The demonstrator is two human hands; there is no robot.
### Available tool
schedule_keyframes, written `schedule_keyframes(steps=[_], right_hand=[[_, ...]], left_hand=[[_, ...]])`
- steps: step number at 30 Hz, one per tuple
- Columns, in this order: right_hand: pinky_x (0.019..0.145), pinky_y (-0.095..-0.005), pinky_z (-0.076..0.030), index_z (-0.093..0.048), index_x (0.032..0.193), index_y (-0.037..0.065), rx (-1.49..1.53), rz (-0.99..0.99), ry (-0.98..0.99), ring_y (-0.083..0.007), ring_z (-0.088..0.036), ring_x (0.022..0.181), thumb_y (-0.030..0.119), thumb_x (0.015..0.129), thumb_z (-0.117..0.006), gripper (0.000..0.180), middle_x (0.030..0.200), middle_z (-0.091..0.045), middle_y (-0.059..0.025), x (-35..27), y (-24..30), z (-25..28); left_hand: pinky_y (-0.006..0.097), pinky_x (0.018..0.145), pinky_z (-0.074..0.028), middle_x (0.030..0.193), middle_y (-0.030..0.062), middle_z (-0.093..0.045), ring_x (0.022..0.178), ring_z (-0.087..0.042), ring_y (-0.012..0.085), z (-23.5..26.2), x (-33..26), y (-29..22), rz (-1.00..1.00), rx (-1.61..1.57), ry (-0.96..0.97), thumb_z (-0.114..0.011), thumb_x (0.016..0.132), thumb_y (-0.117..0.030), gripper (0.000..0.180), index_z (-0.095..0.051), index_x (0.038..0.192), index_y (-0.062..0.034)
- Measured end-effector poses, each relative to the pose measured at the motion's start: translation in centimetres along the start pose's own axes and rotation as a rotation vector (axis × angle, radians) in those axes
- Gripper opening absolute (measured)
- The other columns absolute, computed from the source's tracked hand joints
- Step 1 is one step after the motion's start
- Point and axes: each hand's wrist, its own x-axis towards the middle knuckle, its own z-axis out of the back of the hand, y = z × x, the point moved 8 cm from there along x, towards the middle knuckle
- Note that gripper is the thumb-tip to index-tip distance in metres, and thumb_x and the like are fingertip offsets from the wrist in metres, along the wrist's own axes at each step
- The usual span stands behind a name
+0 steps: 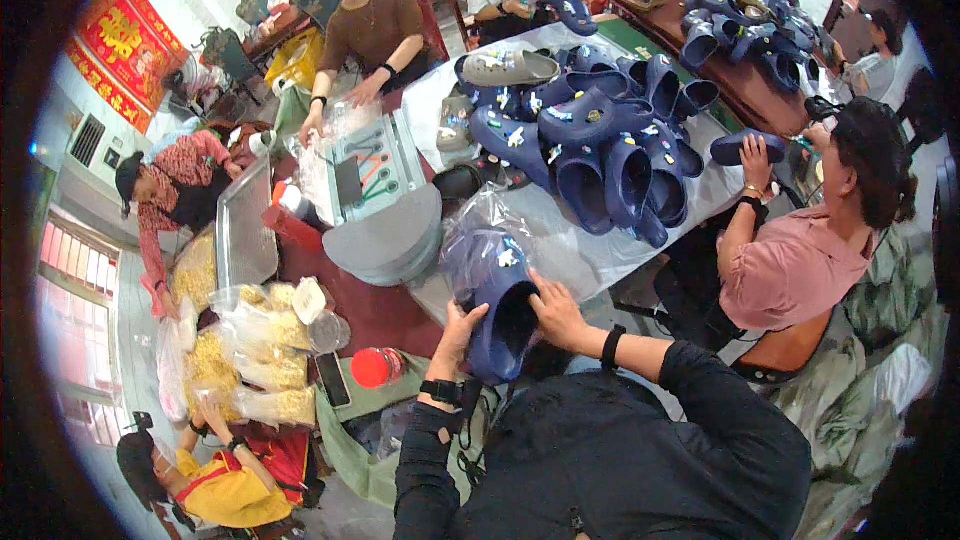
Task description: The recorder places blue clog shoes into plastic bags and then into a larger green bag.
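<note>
A navy blue clog [492, 292] is between my two hands, its toe pointing away from me and its dark opening toward me. My left hand [458, 342] grips the left side near the heel, thumb on the rim. With fingers curled at the opening, my right hand [562, 314] holds the right side. Small pale charms sit on the clog's upper. Around its toe is a crinkled clear plastic bag [487, 212]; how far the clog is inside it, I cannot tell. Beyond is a heap of navy clogs [590, 125], with a grey clog [508, 68] on its left side.
Left of my hands stands a grey machine with a rounded front [385, 240]. Nearer are a red-lidded jar [376, 368], a phone [333, 381] and clear bags of small yellowish pieces [272, 372]. At right, a person in pink holds a navy clog [745, 149]. Other people sit around the tables.
</note>
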Motion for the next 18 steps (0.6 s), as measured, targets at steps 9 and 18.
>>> schedule_keyframes(steps=[9, 18], right_hand=[[0.096, -0.0471, -0.029, -0.053, 0.104, 0.005, -0.104, -0.064, 0.073, -0.0324, -0.034, 0.125, 0.005, 0.064, -0.06, 0.041, 0.144, -0.024, -0.0149, 1.2, -0.4, 0.7], [0.097, -0.0354, -0.036, -0.045, 0.107, 0.001, 1.064, -0.376, -0.051, -0.0297, -0.044, 0.119, -0.01, 0.077, -0.043, 0.032, 0.14, -0.029, -0.0145, 0.4, -4.5, -3.2]], left_hand=[[0.041, 0.095, -0.04, 0.129, 0.0165, -0.037, 0.116, -0.043, 0.0283, -0.6, -0.9, 2.8, 0.147, -0.183, 0.062, -0.068, 0.076, -0.008, 0.074, -0.017, 0.13, -0.0061], [0.027, 0.067, -0.048, 0.109, 0.0073, -0.052, 0.089, -0.055, 0.0166, 0.6, -1.4, 5.7, 0.126, -0.05, -0.012, -0.071, 0.073, -0.007, 0.065, -0.028, 0.122, -0.0103]])
